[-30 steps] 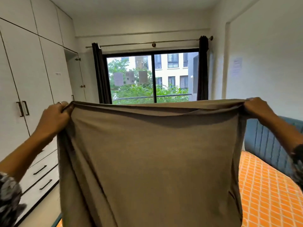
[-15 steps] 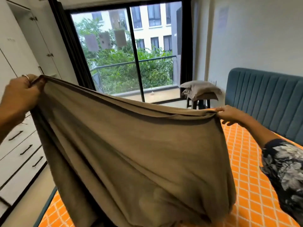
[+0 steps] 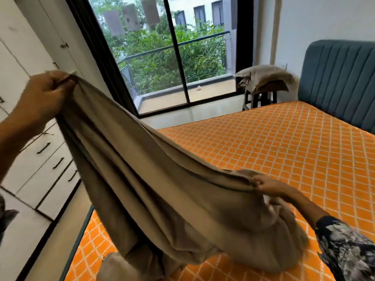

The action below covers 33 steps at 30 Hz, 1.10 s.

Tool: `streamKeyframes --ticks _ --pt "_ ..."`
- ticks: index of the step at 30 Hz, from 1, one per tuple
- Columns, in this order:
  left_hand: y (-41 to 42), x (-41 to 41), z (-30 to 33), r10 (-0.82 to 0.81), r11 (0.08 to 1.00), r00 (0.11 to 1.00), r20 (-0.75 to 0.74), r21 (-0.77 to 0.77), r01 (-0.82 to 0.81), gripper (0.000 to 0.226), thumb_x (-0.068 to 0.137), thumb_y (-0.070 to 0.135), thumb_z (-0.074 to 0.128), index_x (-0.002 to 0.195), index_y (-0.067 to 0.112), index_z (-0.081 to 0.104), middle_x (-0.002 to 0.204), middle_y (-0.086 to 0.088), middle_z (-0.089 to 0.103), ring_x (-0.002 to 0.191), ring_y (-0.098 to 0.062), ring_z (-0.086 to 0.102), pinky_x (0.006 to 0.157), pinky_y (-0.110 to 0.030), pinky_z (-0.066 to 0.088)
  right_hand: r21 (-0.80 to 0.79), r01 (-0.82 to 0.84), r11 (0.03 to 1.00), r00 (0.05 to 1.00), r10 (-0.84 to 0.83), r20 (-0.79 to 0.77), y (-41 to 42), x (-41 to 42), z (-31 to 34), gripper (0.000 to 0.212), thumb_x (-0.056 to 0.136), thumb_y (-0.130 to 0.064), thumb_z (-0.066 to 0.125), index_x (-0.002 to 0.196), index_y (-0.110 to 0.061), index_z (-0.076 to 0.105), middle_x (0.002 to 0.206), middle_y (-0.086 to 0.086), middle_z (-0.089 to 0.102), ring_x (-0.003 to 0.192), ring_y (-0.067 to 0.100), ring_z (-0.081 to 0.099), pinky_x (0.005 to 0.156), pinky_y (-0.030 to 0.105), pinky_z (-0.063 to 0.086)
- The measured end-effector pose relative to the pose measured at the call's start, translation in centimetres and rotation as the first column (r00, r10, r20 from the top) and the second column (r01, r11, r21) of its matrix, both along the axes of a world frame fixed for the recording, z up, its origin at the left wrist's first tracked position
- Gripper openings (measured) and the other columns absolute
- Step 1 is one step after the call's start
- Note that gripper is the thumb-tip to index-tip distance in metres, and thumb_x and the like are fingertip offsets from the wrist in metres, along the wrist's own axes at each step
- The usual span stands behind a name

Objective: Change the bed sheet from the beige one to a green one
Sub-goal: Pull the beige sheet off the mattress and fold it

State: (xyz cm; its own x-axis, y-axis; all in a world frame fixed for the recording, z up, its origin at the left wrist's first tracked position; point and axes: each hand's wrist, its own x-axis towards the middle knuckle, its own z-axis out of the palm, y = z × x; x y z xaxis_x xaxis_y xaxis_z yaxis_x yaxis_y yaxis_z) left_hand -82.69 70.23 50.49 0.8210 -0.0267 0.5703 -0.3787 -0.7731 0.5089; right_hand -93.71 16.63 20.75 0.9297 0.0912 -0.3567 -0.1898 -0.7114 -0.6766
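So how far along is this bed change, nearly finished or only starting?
About halfway at best. Done: the beige sheet is off, leaving the orange patterned mattress bare. In hand: the left hand grips one end high while the right hand holds the other low over the mattress, with the rest bunched there. Left: setting it aside and spreading a green sheet, which is nowhere in view.

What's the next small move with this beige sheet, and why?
Probably bring the raised left hand down toward the right hand to fold the beige sheet. It is already off the orange mattress, stretched between both gripping hands, with its lower part bunched on the mattress.
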Motion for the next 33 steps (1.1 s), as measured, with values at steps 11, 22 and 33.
streamKeyframes --ticks 11,22,33 --pt "-12.3 -10.4 1.8 -0.107 0.946 0.994 0.012 0.307 0.099 0.025 0.099 0.025 0.049 0.079 0.037 0.056 0.079 0.01 0.055 0.072 0.011 0.051 0.064 -0.007 0.038 0.469 -0.173 0.866 0.6 -0.285 0.748 15.4 -2.9 4.6 0.028 0.09 -0.005 0.054 0.113 -0.021 0.056 0.113 -0.002 0.055 0.099 0.005 0.056 0.083 0.018 0.046" --pt "-13.4 -10.6 2.0 -0.073 0.955 0.997 0.03 0.289 0.061 0.031 0.098 0.03 0.048 0.078 0.051 0.059 0.079 0.009 0.056 0.072 0.019 0.051 0.06 -0.002 0.036 0.05 -0.11 0.993 0.424 0.001 0.906 16.8 -3.6 0.8 0.054 0.083 -0.015 0.067 0.128 -0.013 0.037 0.132 0.009 0.046 0.104 0.028 0.058 0.084 0.043 0.053" --pt "-16.0 -9.7 2.3 -0.088 0.93 0.996 0.034 0.36 0.07 0.018 0.099 0.021 0.048 0.094 0.026 0.064 0.079 0.014 0.058 0.07 0.019 0.05 0.064 -0.015 0.04 -0.284 0.085 0.955 0.379 0.232 0.896 17.6 -2.1 -0.2 0.061 0.078 -0.029 0.058 0.132 -0.021 0.031 0.139 0.017 0.038 0.104 0.037 0.056 0.076 0.047 0.05"
